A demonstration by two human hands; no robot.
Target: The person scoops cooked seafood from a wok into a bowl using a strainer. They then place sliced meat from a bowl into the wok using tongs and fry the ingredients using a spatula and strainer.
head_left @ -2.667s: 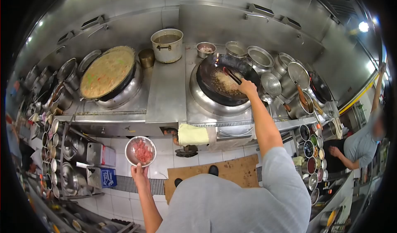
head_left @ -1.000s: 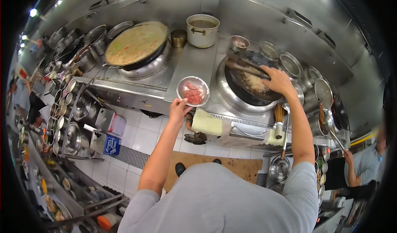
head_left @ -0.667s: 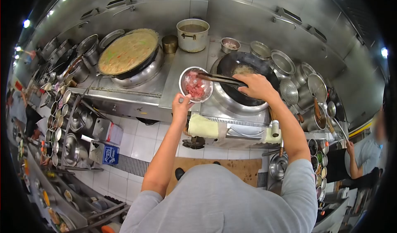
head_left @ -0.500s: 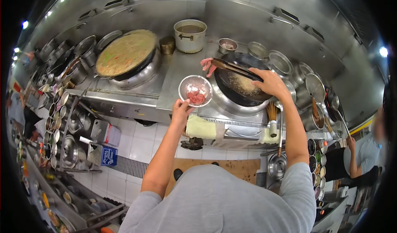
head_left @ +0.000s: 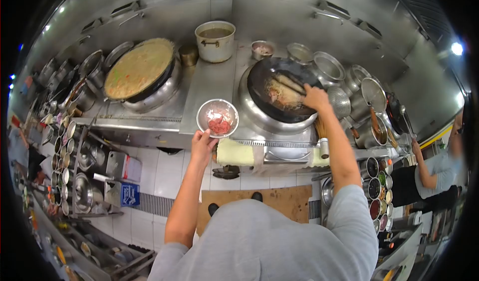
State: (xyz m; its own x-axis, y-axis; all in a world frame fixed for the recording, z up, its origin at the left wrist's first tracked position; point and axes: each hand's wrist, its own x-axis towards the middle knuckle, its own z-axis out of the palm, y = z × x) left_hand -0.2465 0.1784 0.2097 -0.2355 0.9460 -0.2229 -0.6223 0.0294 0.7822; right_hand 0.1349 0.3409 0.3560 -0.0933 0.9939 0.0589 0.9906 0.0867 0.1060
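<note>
**Tongs (head_left: 292,86) worked in the wok (head_left: 258,75) while the meat bowl (head_left: 203,114) is held aside**

The meat bowl is grasped at its near edge by the left hand (head_left: 202,145); it is held up near the counter's front, to the left of the wok and apart from it. The tongs are gripped by the right hand (head_left: 317,99), and their tips, blurred, are lowered into the wok. Whether anything is pinched between them cannot be told.

For good work here, the tips are probably best swept low and evenly, so that clumps are teased apart. The meat bowl is best held level and clear of the hot rim, and the right wrist is best raised away from any spatter.

Red, raw-looking meat (head_left: 219,126) is gathered at the near side of the meat bowl. In the wok, a pale, frothy-looking layer is seen, with browned and pinkish bits (head_left: 275,92) mixed in. The big pan (head_left: 158,86) at the left is filled with a thick, pale stew (head_left: 139,71), flecked orange and green. Brownish liquid (head_left: 215,33) is contained in the pot (head_left: 214,54), and pale pieces (head_left: 262,48) are held in the dish (head_left: 260,57) beside it.
</note>
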